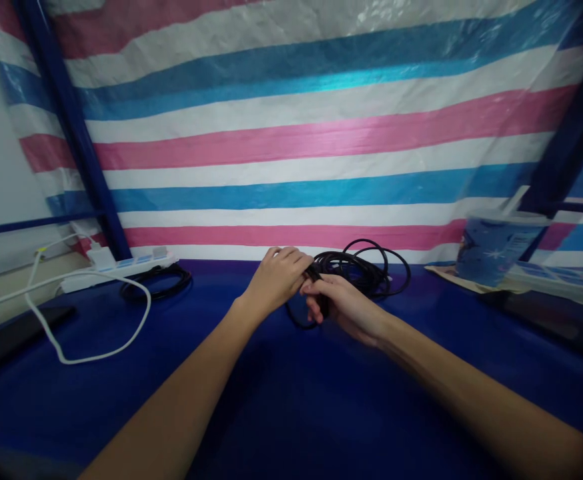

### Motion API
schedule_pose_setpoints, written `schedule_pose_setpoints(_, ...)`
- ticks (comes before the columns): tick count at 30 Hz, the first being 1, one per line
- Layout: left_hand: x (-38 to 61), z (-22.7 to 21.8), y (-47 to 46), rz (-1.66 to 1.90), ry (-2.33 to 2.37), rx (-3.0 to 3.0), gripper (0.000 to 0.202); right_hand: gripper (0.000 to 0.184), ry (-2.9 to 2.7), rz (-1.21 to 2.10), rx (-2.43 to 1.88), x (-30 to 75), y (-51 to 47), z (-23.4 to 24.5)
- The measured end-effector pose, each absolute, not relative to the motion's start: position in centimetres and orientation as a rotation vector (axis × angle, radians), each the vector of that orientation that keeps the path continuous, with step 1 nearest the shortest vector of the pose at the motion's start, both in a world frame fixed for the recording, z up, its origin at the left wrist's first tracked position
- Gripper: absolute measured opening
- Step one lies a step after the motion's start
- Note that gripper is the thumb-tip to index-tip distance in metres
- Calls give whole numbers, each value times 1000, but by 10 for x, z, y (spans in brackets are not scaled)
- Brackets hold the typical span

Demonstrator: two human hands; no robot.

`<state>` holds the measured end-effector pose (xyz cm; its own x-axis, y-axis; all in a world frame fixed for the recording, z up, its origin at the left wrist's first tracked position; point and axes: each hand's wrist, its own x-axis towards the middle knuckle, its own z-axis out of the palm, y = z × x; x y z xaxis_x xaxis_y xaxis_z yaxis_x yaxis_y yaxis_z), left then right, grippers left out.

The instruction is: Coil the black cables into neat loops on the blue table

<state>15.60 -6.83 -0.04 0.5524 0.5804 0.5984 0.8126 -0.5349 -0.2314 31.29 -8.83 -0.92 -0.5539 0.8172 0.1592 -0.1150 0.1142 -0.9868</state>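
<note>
Both hands meet over the blue table, at the near left side of a coiled black cable [366, 275]. My left hand [282, 270] is closed, palm down, with its fingertips on a dark piece of the cable. From the right, my right hand [339, 301] pinches the same dark part, thumb on top and fingers curled beneath. A loop of the cable hangs down to the table just below the hands. What exactly lies between the fingers is partly hidden.
At left, a white power strip [136, 265] holds a white charger [100, 256] with a looping white cable [91, 360]. Beside it lies another black cable coil [157, 293]. A blue cup [494, 247] with a straw stands at right, near another power strip [561, 280]. Striped sheeting [291, 147] hangs behind.
</note>
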Motion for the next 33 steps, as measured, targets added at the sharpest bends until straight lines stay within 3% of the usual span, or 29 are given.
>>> schedule_pose_setpoints(7, 152, -6, -64, -637, -1518, -2235, 22, 32, -1782, 1340, -751, 314, -81, -15)
schedule_pose_setpoints(15, 164, 1, -78, -893, -1199, -2416, 10, 35, -1838, 1412, -787, 320, -85, -9)
schedule_pose_setpoints(19, 162, -1, -73, -1169, -1552, -2429, 21, 31, -1897, 1309, -781, 325, -81, -5)
schedule_pose_setpoints(24, 163, -12, -63, -1416, -1938, -2215, 20, 33, -1730, 1344, -680, 326, -73, -10)
schedule_pose_setpoints(29, 172, -13, -72, -1370, -1622, -2388, 23, 32, -1788, 1340, -692, 322, -79, -11)
schedule_pose_setpoints(33, 168, -4, -70, -1896, -1798, -2346, 25, 27, -1994, 1337, -638, 313, -91, -9)
